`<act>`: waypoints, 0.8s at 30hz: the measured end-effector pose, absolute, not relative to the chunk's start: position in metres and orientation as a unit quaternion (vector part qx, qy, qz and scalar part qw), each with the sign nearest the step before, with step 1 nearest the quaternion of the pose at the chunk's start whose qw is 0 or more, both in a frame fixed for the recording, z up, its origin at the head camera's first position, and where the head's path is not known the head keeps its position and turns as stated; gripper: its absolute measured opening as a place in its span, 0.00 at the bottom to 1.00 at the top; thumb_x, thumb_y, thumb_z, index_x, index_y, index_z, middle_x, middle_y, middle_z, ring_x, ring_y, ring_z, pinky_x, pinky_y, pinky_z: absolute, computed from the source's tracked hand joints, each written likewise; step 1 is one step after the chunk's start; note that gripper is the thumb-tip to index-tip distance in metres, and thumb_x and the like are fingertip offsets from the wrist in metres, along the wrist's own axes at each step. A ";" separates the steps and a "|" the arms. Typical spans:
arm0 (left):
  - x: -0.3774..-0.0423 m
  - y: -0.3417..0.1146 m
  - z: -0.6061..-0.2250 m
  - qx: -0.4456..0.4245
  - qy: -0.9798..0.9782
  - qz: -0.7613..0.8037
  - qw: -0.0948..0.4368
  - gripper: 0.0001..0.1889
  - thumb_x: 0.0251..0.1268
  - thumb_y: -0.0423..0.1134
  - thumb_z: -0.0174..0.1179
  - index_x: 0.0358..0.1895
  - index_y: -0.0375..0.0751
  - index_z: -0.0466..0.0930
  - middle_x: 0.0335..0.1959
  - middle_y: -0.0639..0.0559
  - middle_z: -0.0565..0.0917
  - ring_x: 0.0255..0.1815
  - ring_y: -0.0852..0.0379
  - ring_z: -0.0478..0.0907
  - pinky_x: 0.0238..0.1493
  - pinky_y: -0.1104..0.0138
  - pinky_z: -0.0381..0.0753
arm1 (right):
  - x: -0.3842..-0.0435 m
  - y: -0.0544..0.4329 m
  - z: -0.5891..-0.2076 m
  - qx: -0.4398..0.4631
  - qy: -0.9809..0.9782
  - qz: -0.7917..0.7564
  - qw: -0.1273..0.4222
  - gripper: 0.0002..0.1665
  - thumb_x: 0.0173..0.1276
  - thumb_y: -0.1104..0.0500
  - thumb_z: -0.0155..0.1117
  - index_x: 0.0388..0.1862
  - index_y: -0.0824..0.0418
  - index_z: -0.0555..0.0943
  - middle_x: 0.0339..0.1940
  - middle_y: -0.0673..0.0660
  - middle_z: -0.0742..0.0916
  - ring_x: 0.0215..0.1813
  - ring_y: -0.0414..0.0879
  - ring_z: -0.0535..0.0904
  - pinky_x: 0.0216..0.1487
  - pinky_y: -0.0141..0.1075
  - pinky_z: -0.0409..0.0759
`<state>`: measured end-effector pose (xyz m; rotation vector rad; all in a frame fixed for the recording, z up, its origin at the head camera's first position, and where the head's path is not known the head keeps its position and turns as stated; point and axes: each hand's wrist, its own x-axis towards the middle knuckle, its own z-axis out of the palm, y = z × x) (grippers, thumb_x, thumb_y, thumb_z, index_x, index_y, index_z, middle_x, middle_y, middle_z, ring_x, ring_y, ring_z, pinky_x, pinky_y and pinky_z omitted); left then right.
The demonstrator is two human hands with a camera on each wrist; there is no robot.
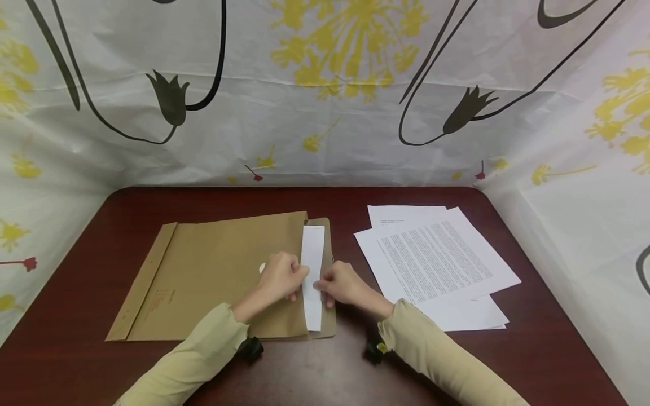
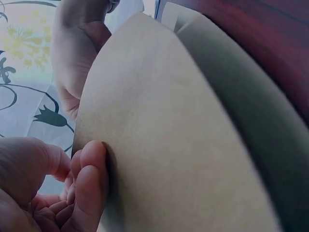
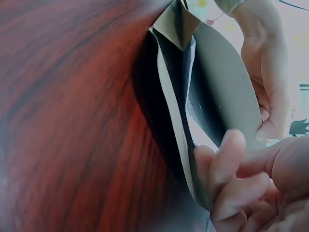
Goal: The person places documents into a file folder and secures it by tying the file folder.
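A brown paper document envelope (image 1: 218, 270) lies on the table, its mouth to the right. White paper (image 1: 312, 242) sticks out of that mouth in a narrow strip, over the back panel. My left hand (image 1: 280, 275) pinches the front panel's edge, which bows up off the back panel in the left wrist view. Across the strip, my right hand (image 1: 345, 283) pinches the paper's outer edge between thumb and fingers. In the right wrist view the paper (image 3: 189, 96) stands between the parted panels, with the right fingers (image 3: 227, 159) at its edge. Most of the paper is hidden inside.
Several printed sheets (image 1: 437, 254) lie overlapping on the right of the dark red wooden table (image 1: 244, 200). A white sheet with flower prints (image 1: 244, 124) hangs behind and along the sides. Dark wrist devices (image 1: 251, 348) sit below both sleeves.
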<state>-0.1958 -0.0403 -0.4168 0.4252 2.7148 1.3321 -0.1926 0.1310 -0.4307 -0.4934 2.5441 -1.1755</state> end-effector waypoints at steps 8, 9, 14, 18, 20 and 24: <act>-0.199 -0.044 -0.417 0.138 0.885 0.442 0.040 0.14 0.52 0.29 0.51 0.11 0.40 0.68 0.04 0.56 0.71 0.02 0.63 0.69 0.06 0.73 0.63 | -0.199 0.129 -0.439 -0.147 0.844 -0.476 0.201 0.16 0.66 0.65 0.58 0.17 0.67 0.78 0.12 0.53 0.82 0.13 0.38 0.76 0.14 0.26 0.67; -0.199 -0.044 -0.417 0.137 0.885 0.443 0.042 0.14 0.52 0.29 0.51 0.11 0.40 0.69 0.04 0.56 0.71 0.02 0.63 0.69 0.06 0.73 0.64 | -0.199 0.130 -0.439 -0.145 0.841 -0.479 0.206 0.16 0.66 0.65 0.58 0.17 0.67 0.78 0.12 0.53 0.82 0.13 0.38 0.76 0.14 0.26 0.66; -0.199 -0.045 -0.411 0.129 0.898 0.418 0.043 0.14 0.52 0.31 0.52 0.10 0.41 0.68 0.03 0.57 0.71 0.03 0.63 0.69 0.06 0.73 0.61 | -0.201 0.133 -0.442 -0.144 0.829 -0.498 0.213 0.16 0.66 0.64 0.57 0.18 0.67 0.78 0.13 0.53 0.82 0.14 0.38 0.75 0.15 0.27 0.66; -0.198 -0.045 -0.406 0.125 0.908 0.397 0.042 0.15 0.51 0.32 0.52 0.08 0.43 0.66 0.03 0.58 0.70 0.02 0.63 0.68 0.06 0.73 0.60 | -0.202 0.134 -0.446 -0.136 0.819 -0.516 0.209 0.16 0.66 0.65 0.57 0.17 0.67 0.75 0.13 0.51 0.81 0.14 0.38 0.74 0.15 0.27 0.66; -0.197 -0.046 -0.404 0.126 0.908 0.396 0.047 0.16 0.51 0.32 0.52 0.08 0.43 0.66 0.03 0.57 0.71 0.02 0.63 0.68 0.06 0.73 0.60 | -0.202 0.133 -0.447 -0.133 0.814 -0.525 0.212 0.16 0.66 0.65 0.57 0.17 0.66 0.74 0.13 0.51 0.81 0.14 0.38 0.74 0.16 0.28 0.67; -0.196 -0.046 -0.404 0.124 0.908 0.397 0.055 0.16 0.51 0.31 0.52 0.08 0.43 0.65 0.03 0.57 0.70 0.02 0.63 0.67 0.06 0.73 0.61 | -0.202 0.128 -0.450 -0.146 0.804 -0.538 0.206 0.15 0.66 0.66 0.57 0.18 0.67 0.72 0.13 0.52 0.80 0.14 0.39 0.74 0.16 0.28 0.68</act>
